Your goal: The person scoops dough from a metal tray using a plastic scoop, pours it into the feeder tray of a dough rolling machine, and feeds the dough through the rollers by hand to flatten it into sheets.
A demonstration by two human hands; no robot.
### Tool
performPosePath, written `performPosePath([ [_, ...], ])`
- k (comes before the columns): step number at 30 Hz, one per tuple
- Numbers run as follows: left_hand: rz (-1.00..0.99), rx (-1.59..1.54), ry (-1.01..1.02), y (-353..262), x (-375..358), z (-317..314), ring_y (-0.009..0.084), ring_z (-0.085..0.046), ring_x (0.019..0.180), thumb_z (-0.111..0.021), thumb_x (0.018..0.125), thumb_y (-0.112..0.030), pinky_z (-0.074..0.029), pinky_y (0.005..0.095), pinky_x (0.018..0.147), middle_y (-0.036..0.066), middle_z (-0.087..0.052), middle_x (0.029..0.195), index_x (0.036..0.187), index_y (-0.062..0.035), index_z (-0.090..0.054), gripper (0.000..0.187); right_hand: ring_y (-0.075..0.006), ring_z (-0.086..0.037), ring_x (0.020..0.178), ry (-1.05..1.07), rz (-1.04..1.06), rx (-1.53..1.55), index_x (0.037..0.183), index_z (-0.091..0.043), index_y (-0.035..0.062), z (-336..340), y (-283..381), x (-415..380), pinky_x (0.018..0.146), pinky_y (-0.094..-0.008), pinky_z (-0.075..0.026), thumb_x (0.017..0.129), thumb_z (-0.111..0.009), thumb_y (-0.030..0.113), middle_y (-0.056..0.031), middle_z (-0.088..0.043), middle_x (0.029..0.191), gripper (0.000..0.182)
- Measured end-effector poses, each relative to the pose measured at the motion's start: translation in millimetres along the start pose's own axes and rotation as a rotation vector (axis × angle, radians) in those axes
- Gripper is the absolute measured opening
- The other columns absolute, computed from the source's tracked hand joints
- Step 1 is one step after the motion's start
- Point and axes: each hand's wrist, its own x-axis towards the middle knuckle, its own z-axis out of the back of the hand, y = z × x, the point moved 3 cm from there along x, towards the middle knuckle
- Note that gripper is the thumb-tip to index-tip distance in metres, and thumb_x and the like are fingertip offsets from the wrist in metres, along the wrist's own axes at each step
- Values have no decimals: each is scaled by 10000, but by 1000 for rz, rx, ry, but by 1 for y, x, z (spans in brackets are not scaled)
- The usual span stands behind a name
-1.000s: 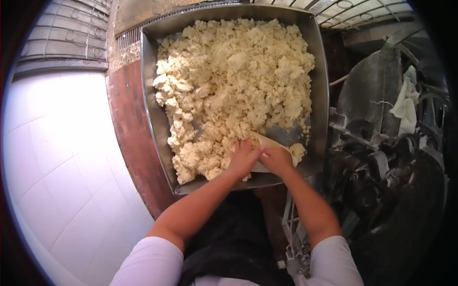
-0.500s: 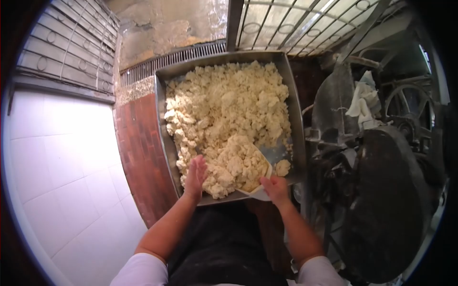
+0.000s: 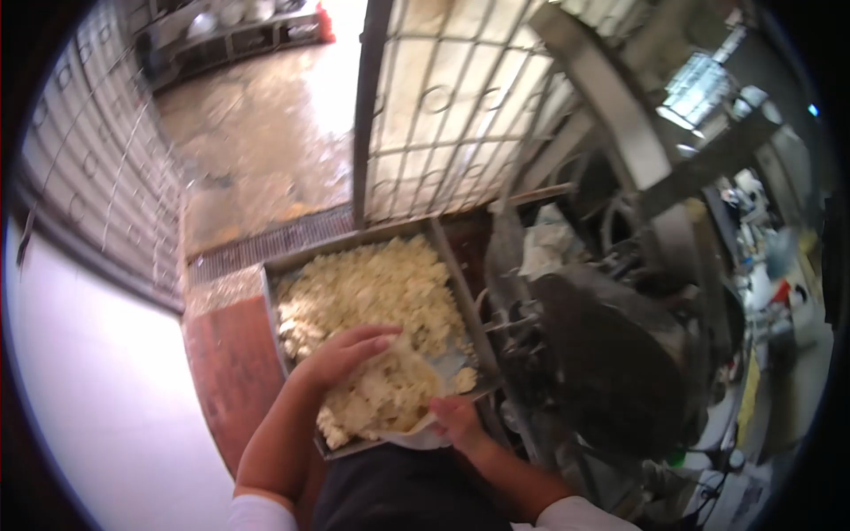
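A square metal tray (image 3: 460,280) holds crumbly pale dough (image 3: 372,283) in lumps. At the tray's near side a white scoop-like container (image 3: 425,435) is filled with the same dough. My right hand (image 3: 459,422) is closed on the container's right rim. Over the container's far left side is my left hand (image 3: 354,350), palm down with fingers extended together, close to the dough; whether it touches is unclear. A loose lump (image 3: 465,380) lies on the tray's bare patch at the right.
Dark machinery with a large rounded cover (image 3: 611,363) stands right of the tray, a pale cloth (image 3: 549,241) on it. Metal grille gates (image 3: 452,115) rise beyond. A white tiled surface (image 3: 106,380) and red brick floor (image 3: 232,372) lie left.
The view has swung up and to the right. My left hand has moved from the dough's left edge to over the container, which now sits more upright in my right hand.
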Motion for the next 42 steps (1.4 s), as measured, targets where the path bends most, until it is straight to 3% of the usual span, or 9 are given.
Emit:
performPosePath([
  [8,-83,571,97,-71,-25,-12,280,-324,1373,-508,928,-460,-243,374,1111,178,-338,1486,1425,-28,-369,673,-80,-433,484,-7,50,55,703,-612,31,-28,40,-43,460,-229,-347,917,-615,369,-5,-498,558,399],
  [18,-537,-802,-19,-115,-23,47,265,-430,1249,-381,917,-569,-304,399,1048,125,-463,1377,1422,-29,-356,739,-84,-469,493,-159,296,59,799,-652,19,-25,88,-99,458,-234,-372,930,-577,361,-19,-543,595,374],
  [22,-173,-718,-653,-19,-18,105,200,-477,1124,-417,864,-634,-311,399,984,105,-546,1235,1251,-43,-520,713,-90,-479,495,-243,356,156,840,-644,17,-14,108,-135,453,-236,-382,936,-547,382,-21,-556,615,389],
  [24,60,-528,-707,41,-26,111,135,-514,823,-453,871,-594,-367,356,751,9,-595,868,957,-147,-592,475,-94,-491,498,-298,378,153,883,-641,16,-2,114,-155,446,-233,-382,930,-545,394,-19,-559,620,393],
  [26,271,-478,-650,85,-48,105,96,-378,565,-479,878,-544,-276,288,569,-89,-408,589,734,-226,-492,349,-99,-498,485,-304,370,435,932,-630,9,10,119,-176,443,-231,-392,936,-510,426,-24,-565,618,434],
  [28,176,-516,-509,171,-46,126,96,-306,472,-485,883,-508,-217,269,474,-104,-310,521,632,-235,-396,382,-104,-496,465,-346,388,481,950,-626,9,10,145,-210,430,-237,-395,939,-493,437,-25,-569,617,449],
  [32,455,-734,-445,234,-91,112,136,-302,410,-462,903,-411,-207,306,387,-37,-310,507,590,-235,-343,378,-125,-471,397,-402,484,587,932,-624,24,26,195,-273,385,-260,-398,934,-428,526,-17,-544,566,539],
  [36,726,-423,-733,286,-120,92,142,-294,412,-478,883,-400,-246,323,407,-29,-340,511,591,-212,-354,368,-136,-451,370,-447,575,513,893,-626,42,68,233,-313,365,-274,-390,904,-383,628,-5,-502,511,635],
  [42,839,-439,-679,325,-136,75,203,-449,443,-557,859,-366,-380,389,443,16,-499,558,712,-142,-552,267,-129,-405,338,-607,713,421,710,-576,98,147,303,-329,357,-277,-354,851,-362,733,20,-429,454,684],
])
